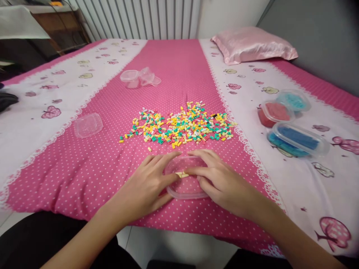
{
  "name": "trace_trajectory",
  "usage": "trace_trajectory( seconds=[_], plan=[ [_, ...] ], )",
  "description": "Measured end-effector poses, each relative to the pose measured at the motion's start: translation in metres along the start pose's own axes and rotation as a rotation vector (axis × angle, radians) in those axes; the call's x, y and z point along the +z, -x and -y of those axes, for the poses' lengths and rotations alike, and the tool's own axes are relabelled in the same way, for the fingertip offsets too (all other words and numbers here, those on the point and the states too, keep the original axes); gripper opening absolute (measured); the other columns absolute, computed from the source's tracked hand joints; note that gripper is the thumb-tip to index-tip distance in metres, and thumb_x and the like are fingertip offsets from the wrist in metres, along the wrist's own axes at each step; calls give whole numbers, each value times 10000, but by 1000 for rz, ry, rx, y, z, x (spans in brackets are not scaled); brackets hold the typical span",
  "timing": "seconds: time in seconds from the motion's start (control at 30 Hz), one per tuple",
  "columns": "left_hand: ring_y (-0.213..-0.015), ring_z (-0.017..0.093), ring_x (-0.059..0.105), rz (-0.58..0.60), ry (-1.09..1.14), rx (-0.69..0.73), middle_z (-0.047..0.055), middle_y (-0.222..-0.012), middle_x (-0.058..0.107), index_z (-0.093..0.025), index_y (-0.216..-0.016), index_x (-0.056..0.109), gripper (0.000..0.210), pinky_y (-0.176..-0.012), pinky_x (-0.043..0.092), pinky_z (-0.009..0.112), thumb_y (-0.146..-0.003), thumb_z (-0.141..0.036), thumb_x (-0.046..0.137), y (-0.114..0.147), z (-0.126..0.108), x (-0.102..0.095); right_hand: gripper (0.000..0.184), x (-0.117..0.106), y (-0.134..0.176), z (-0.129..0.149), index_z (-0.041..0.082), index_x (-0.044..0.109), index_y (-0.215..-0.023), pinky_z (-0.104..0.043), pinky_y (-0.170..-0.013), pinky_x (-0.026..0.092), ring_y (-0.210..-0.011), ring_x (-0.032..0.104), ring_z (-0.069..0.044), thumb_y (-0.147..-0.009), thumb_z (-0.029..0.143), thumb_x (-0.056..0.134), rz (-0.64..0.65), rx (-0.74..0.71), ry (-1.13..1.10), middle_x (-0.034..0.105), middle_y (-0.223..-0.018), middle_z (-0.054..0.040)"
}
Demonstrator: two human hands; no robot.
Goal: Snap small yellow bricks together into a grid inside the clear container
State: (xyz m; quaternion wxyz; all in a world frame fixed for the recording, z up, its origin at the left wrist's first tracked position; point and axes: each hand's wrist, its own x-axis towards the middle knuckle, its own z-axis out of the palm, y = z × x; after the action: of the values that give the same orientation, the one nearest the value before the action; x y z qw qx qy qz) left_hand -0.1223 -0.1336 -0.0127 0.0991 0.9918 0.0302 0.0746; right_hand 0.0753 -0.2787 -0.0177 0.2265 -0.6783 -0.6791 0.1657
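Near the bed's front edge lies a clear oval plastic container (187,188) with a few cream-coloured toy building bricks (183,174) in it. My left hand (150,181) grips its left side, fingers over the far rim and thumb by the near rim; one fingertip reaches in beside the bricks. From the right, my right hand (218,179) holds the opposite side, with one finger reaching in to the bricks. Just beyond the container spreads a loose pile of tiny toy bricks (182,127) in yellow, green, white, cream and pink.
On the right stand filled containers: blue (298,140), red (276,113) and turquoise (294,101). A clear lid or container (88,125) lies left, and several clear containers (140,77) sit farther back. A pink pillow (254,45) rests on the pink bedspread (174,56).
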Motion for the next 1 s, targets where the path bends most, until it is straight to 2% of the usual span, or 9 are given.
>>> trace_trajectory(
  seconds=[0.57, 0.7, 0.8, 1.0],
  plan=[
    [-1350, 360, 491, 22, 26, -22, 146, -1579, 370, -226, -1179, 656, 294, -1052, 441, 570, -886, -200, 643, -1, -1, -1, 442, -3, 0, 1, 237, 716, -1256, -526, -1178, 356, -1372, 396, -272, -936, 106, 441, 27, -4, -28, 508, -1435, -114],
    [-1364, 369, 479, 4, 15, -9, 155, -1576, 372, -229, -1231, 631, 347, -1050, 441, 575, -886, -204, 645, 0, -1, -1, 435, -4, 0, 1, 256, 749, -1187, -523, -1187, 346, -1383, 395, -266, -916, 85, 454, 15, -4, -51, 498, -1450, -102],
    [-1341, 368, 496, -1, 12, -4, 162, -1567, 384, -210, -1189, 639, 300, -1040, 448, 568, -890, -211, 639, 0, -1, 0, 431, -4, 0, 0, 265, 779, -1129, -515, -1191, 336, -1397, 377, -267, -908, 80, 458, 43, 9, -52, 471, -1470, -103],
    [-1345, 358, 492, 11, 6, -1, 163, -1556, 389, -204, -1170, 640, 285, -1052, 441, 561, -885, -191, 638, -1, -1, 0, 452, -3, 0, 1, 289, 770, -1175, -519, -1183, 344, -1389, 366, -262, -922, 93, 451, 67, 15, -42, 466, -1451, -105]
  ],
)
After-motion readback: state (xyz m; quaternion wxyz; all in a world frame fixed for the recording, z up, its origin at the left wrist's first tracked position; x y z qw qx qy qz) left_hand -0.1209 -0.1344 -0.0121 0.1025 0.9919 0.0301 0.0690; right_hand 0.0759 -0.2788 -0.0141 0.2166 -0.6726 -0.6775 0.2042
